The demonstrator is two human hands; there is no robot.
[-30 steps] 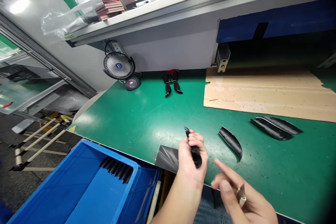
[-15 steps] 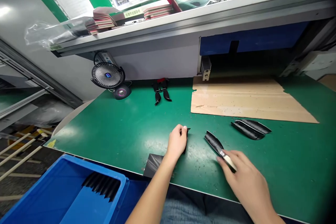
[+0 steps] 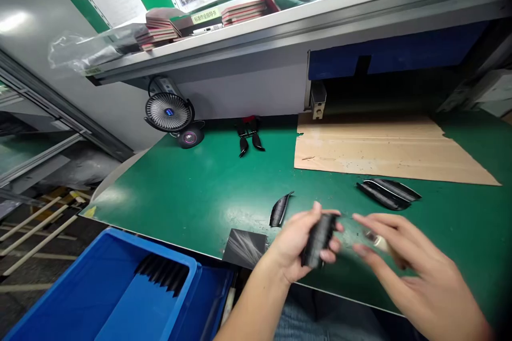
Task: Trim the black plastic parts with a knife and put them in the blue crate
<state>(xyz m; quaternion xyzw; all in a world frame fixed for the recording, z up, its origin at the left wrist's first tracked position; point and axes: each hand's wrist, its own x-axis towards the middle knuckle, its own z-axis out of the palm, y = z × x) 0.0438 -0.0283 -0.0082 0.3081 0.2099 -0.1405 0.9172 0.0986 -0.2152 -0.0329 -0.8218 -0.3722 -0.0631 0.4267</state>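
Observation:
A black curved piece (image 3: 319,241) is held in my left hand (image 3: 294,242), with the fingers wrapped round it near the front edge of the green table. To its right, my right hand (image 3: 416,266) holds a light-handled tool (image 3: 381,243), blurred by motion, with thumb and forefinger apart. Another black curved piece (image 3: 280,209) lies on the table, just beyond my left hand. Further right, black curved pieces (image 3: 388,193) lie side by side. A dark flat block (image 3: 245,248) sits at the table's front edge, left of my left forearm.
A brown cardboard sheet (image 3: 392,149) covers the back right of the green table (image 3: 180,186). A small fan (image 3: 170,112) and black-and-red items (image 3: 250,136) stand at the back. A blue bin (image 3: 112,298) with black pieces is at the lower left. A shelf (image 3: 240,32) crosses above.
My left hand has left one black piece lying on the table and now holds a black piece closer to me. My right hand has moved right with the tool, no longer holding a black piece against it.

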